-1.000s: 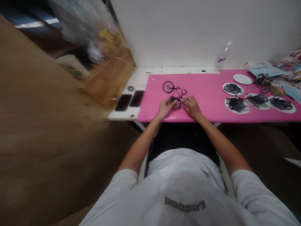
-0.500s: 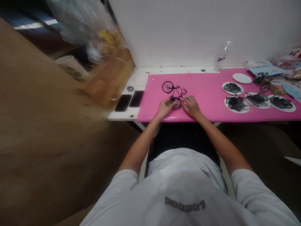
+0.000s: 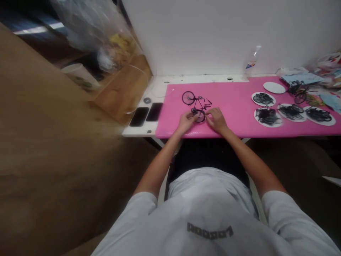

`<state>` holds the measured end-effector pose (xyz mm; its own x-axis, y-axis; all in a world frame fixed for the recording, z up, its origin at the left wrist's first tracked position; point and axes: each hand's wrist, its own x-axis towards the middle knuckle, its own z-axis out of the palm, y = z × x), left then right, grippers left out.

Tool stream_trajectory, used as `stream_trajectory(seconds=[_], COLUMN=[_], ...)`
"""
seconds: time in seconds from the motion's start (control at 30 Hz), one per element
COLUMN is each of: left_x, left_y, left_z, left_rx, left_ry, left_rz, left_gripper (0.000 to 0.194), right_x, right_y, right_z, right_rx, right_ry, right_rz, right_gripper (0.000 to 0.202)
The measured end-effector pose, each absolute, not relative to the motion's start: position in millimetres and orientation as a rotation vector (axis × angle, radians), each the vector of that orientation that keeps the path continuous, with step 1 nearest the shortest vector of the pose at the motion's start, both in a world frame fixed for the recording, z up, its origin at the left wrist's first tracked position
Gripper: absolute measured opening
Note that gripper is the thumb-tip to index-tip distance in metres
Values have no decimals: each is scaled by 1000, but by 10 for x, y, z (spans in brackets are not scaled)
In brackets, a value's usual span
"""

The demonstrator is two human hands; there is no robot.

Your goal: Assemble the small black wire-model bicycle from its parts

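A small black model bicycle lies on the pink table mat, one wheel pointing away from me and the other close to my body. My left hand grips the near wheel from its left side, fingers closed on the rim. On the wheel's right side my right hand has its thumb and fingertips pinched together at the edge; what lies between them is too small to make out. Several tiny black parts are beside the frame, just beyond my right hand.
Several white plates with black parts stand to the right, near a bare white plate and another black model bicycle. Two dark phones lie at the left edge. A clear bottle stands by the wall.
The bicycle has turned slightly, its far wheel shifting a little to the left. Both hands stay at the near wheel in almost the same pose.
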<state>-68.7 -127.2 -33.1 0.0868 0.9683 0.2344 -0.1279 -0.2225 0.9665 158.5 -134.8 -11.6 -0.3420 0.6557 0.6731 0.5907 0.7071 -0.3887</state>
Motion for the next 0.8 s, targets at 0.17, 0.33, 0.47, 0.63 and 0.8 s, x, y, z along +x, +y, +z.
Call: stream_trajectory(seconds=[0.17,0.33,0.47,0.63,0.8], left_x=[-690,-698,-706,-720,-717], left_y=[-1275,-1283,-1273,-1259,-1254], left_z=[-333,-313,-323,-349,-353], left_rx=[1337,1319,1295,1324,1334], left_ry=[915,875,847,841,857], left_rz=[1363,1356,1353,1344,1352], left_gripper=[57,59,62,63,63], right_x=[1582,1578,1576,1577,1575], right_y=[-1352,-1381,-1406,-1395,-1385], right_z=[-102,-76,-58,-60,-64], right_rx=[-938,-924,-923,-939,-926], right_ry=[-2043,-2019,-1967,-1976,-1979], right_rz=[85,118,121,115,118], right_gripper=[12,11,13,15,16])
